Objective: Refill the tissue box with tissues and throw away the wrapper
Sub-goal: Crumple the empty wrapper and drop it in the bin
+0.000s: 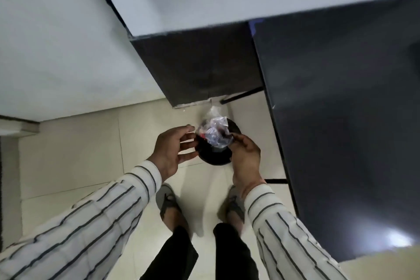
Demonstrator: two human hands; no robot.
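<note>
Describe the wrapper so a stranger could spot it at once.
Find the dark desk on the right; on the pale floor tiles beside its edge sits a round black bin. Just above it, the crumpled clear plastic wrapper with red and blue print is pinched in the right hand, the only shiny, see-through thing here.

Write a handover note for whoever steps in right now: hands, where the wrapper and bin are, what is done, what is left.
Right hand: fingers pinch the crumpled clear plastic wrapper with red and blue print, held above the bin.
Left hand: open, fingers spread beside the wrapper; contact cannot be told.
Small round black bin: on the pale tiled floor, beside the dark desk panel, just ahead of the person's feet.
Tissue box: not in view, so the refill cannot be confirmed.
Done: wrapper brought to the bin.
Left: release the wrapper into the bin.
</note>
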